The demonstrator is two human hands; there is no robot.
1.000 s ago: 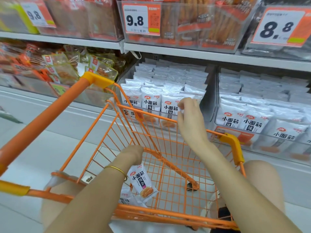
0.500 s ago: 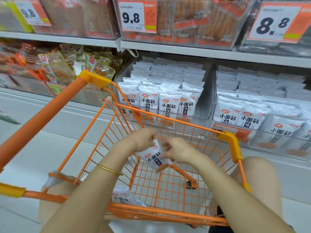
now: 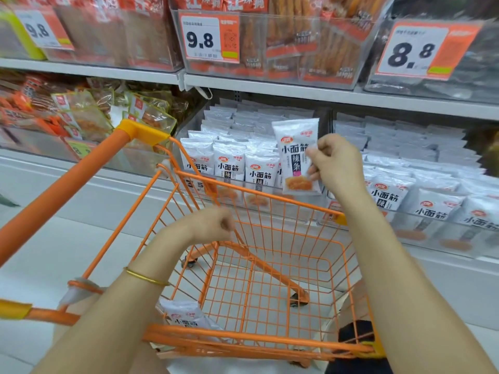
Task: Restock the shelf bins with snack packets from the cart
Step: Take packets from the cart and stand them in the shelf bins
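The snack packet (image 3: 295, 157) is pinched upright in the right hand (image 3: 337, 166), just past the cart's (image 3: 270, 197) far rim, before the tightly filled rows of shelved packets (image 3: 229, 163). The left hand (image 3: 213, 225) hangs curled and empty above the cart. Only one spare packet (image 3: 186, 317) shows at the cart's near corner, so restocking looks nearly finished.

Appearing here are two hands, the left hand (image 3: 213, 225) and the right hand (image 3: 337, 163), one orange cart (image 3: 270, 197), one held packet (image 3: 295, 155), one carted packet (image 3: 186, 314), and three upper-shelf price tags (image 3: 40, 29) (image 3: 209, 36) (image 3: 421, 49).
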